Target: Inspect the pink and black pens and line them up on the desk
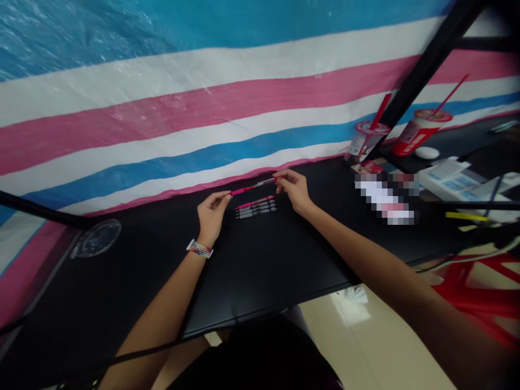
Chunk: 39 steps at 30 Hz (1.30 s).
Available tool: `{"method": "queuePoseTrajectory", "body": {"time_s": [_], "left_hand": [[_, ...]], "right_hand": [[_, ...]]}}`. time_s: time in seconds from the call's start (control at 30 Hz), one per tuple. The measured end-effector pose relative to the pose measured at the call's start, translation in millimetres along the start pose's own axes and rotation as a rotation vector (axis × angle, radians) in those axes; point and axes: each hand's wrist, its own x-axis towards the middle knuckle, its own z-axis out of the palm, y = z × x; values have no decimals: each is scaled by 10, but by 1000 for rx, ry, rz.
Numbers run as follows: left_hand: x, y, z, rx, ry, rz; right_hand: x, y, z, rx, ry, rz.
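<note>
A slim pen (254,186), pink at its left end and clear towards the right, is stretched level between my two hands above the desk. My left hand (212,216), with a patterned band on its wrist, pinches the pink end between thumb and fingers. At the other end, the closed fingertips of my right hand (294,189) hold the pen near a small red part. Just below it, several pens (255,210) lie side by side in a stack of rows on the black desk, the top one pink and the others greyish.
On the right stand two drink cups with straws, a nearer clear cup (361,143) and a red one (416,132). White boxes (450,179) lie beyond a blurred patch. A clear plastic lid (97,238) rests at the left. Striped sheeting (203,114) hangs behind the desk (252,271).
</note>
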Motion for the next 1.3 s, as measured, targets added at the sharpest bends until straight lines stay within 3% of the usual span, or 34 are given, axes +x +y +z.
{"method": "queuePoseTrajectory", "body": {"time_s": [1.3], "left_hand": [[-60, 60, 10, 50, -13, 49]], "right_hand": [[-10, 48, -21, -92, 29, -60]]}}
